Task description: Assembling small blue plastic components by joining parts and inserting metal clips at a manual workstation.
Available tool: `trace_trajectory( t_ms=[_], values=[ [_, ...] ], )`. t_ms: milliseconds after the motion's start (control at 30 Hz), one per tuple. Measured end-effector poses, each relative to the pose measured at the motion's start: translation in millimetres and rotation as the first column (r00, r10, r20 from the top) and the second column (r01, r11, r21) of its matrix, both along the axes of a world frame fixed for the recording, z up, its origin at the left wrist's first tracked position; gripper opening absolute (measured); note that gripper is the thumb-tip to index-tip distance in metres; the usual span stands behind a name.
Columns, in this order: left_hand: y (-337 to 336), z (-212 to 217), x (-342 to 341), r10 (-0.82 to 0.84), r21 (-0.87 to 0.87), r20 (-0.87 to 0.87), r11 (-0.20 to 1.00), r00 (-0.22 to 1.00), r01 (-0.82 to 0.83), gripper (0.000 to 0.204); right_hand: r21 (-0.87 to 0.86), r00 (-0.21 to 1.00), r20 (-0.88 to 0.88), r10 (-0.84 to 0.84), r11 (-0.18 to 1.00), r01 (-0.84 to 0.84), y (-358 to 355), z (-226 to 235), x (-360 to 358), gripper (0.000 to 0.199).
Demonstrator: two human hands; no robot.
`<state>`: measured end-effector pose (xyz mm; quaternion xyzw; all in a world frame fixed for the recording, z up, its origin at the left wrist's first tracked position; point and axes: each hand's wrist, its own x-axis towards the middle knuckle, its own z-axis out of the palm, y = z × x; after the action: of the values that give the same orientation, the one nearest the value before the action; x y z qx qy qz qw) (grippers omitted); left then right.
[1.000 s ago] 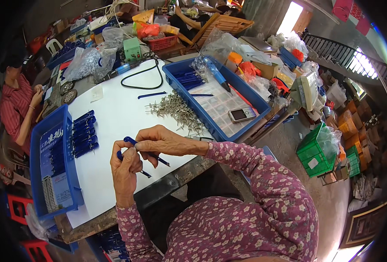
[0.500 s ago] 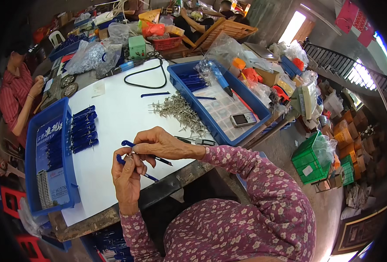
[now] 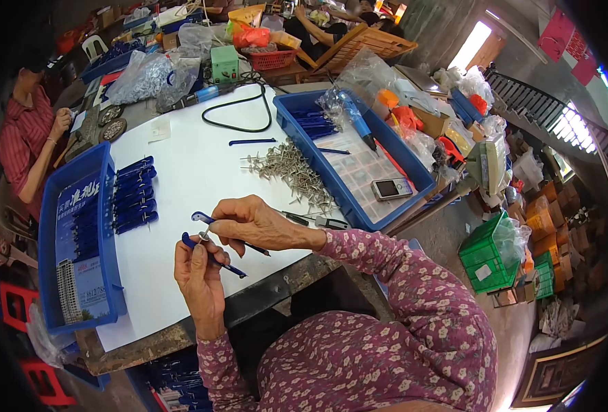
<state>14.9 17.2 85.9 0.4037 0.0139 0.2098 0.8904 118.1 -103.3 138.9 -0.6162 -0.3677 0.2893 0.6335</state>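
Observation:
My left hand (image 3: 201, 278), closed, grips a slim blue plastic stick with a rounded end (image 3: 234, 270), tilted toward the table's front edge. Just above and to its right, my right hand (image 3: 259, 225) pinches a second blue stick (image 3: 202, 218); its dark thin tip pokes out below the fingers. A small shiny metal piece (image 3: 204, 235) sits between the two hands at the left stick's upper end; which fingers hold it is hard to tell. Beyond the hands lies a heap of small metal pins with flat heads (image 3: 294, 173). Blue sticks with metal pins (image 3: 134, 199) form a row at left.
A blue tray (image 3: 117, 275) flanks the left; another (image 3: 381, 221) at right holds blue sticks, a phone (image 3: 392, 188) and an electric screwdriver (image 3: 356, 120). Pliers (image 3: 331, 224) lie near my right wrist. A black cable (image 3: 239, 129) loops behind. A person in red stripes (image 3: 24, 137) sits at left.
My hands have drawn slightly apart, showing more of the metal piece and the left stick. The whole view has shifted a little. Both hands keep their grip.

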Motion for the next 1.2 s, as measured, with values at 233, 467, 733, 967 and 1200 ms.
trace_trajectory(
  t_ms=[233, 467, 733, 967, 1200],
  values=[
    [-12.1, -5.1, 20.0, -0.047, -0.086, -0.01, 0.995, 0.999, 0.045, 0.011, -0.061, 1.0, 0.01, -0.014, 0.998, 0.015, -13.9, -17.8, 15.9, 0.017],
    [6.1, -27.7, 13.3, 0.006, -0.075, -0.059, 0.997, 0.998, -0.011, 0.012, -0.066, 1.0, -0.009, 0.022, 0.998, -0.023, 6.8, -38.9, 12.4, 0.017],
    [8.3, -36.8, 19.1, -0.03, -0.116, -0.071, 0.993, 0.997, 0.021, 0.013, -0.017, 0.997, -0.058, 0.052, 0.998, -0.053, 1.7, -56.2, 19.0, 0.021],
    [4.9, -43.1, 30.1, -0.035, -0.069, -0.159, 0.997, 0.987, 0.024, 0.016, -0.017, 0.991, -0.134, -0.016, 1.0, 0.013, -6.4, -71.2, 24.6, 0.021],
    [1.7, -46.5, 43.6, -0.154, -0.009, -0.149, 0.988, 0.977, 0.154, 0.03, 0.017, 0.957, -0.278, -0.076, 0.996, 0.085, -20.1, -86.3, 34.9, 0.025]
  ],
)
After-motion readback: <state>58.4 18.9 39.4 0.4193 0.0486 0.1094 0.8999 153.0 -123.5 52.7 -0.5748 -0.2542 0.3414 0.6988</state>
